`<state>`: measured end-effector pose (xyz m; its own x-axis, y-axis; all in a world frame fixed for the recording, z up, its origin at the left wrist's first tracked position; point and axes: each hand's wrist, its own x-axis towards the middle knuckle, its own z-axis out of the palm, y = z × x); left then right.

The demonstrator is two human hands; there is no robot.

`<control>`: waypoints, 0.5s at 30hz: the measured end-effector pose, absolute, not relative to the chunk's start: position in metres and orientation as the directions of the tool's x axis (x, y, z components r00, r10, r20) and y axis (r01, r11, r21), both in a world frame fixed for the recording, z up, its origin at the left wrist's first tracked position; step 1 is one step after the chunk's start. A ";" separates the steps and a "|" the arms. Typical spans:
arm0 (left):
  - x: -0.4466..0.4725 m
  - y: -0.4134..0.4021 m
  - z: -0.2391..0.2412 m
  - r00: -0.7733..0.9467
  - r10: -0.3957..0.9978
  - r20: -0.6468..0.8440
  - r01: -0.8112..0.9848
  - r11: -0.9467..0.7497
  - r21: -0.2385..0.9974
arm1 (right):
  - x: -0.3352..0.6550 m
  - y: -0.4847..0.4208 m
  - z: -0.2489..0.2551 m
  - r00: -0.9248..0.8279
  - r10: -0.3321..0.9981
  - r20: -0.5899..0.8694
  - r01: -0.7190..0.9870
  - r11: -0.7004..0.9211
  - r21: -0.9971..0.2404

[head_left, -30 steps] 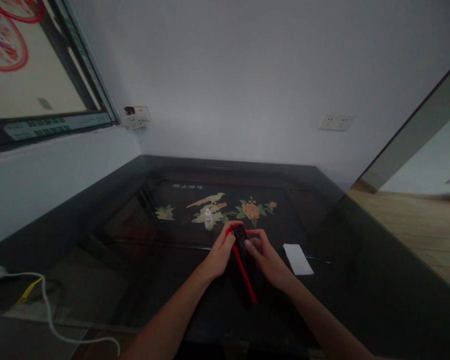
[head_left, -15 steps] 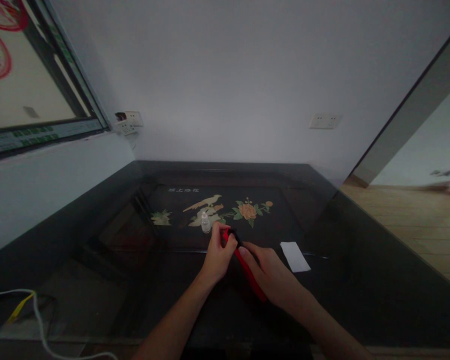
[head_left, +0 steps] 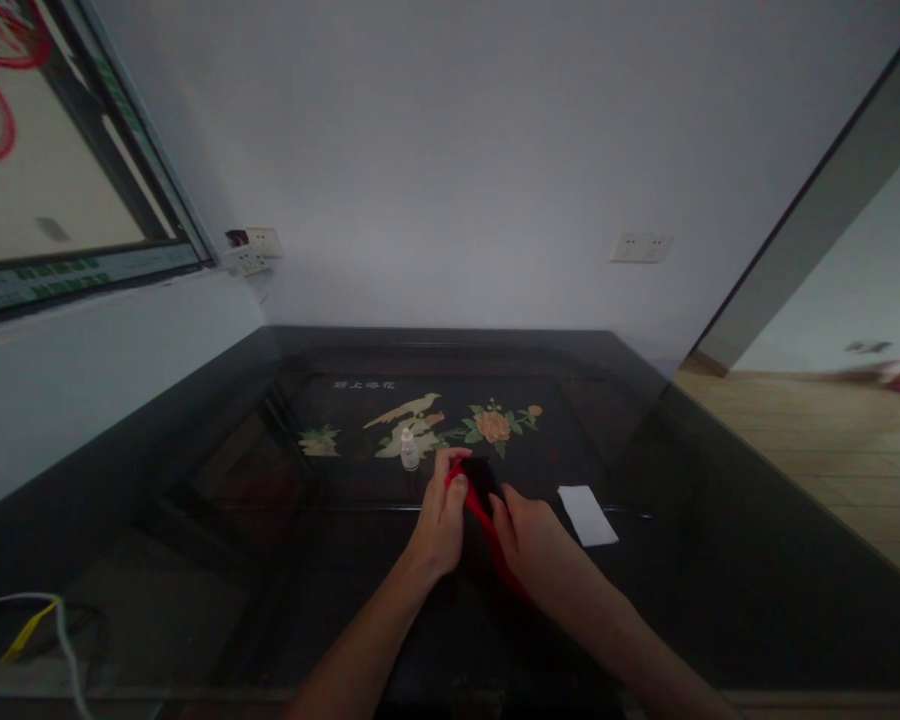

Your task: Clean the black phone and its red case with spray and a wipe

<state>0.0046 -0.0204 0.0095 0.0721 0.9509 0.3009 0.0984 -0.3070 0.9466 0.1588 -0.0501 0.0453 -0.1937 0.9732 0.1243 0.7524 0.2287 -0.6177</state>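
A red phone case is tilted between my hands above the dark table. Its red edge shows along the side, next to a flat black phone. My left hand pinches the case's upper left corner, thumb on the near side and fingers behind. My right hand grips the right side of the phone and case, with its fingers largely hidden. I cannot tell how far the two are apart. Just beyond my left hand stands a small clear bottle with a white cap. A folded white cloth or tissue lies right of my right hand.
The glossy black table bears an inlaid bird and flower picture and meets the wall at the back. White and yellow cables lie at the front left. Sockets sit on the wall.
The phone and case have turned so that more of the black face shows. My left fingers have shifted along the red corner. The view has moved slightly.
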 end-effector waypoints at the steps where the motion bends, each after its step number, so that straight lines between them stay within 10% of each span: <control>1: 0.006 -0.021 0.010 0.076 0.950 0.304 0.101 -0.311 0.945 | 0.158 -0.051 0.043 -0.180 0.975 0.128 0.767 0.221 -0.603; 11: 0.012 -0.018 -0.001 -0.116 0.979 0.169 0.185 -0.146 0.972 | 0.170 -0.048 0.042 0.005 0.955 0.297 0.785 0.180 -0.593; 15: 0.011 -0.009 -0.005 -0.051 0.997 0.052 -0.091 -0.056 0.994 | 0.182 -0.045 0.053 0.071 0.938 0.339 0.723 0.186 -0.665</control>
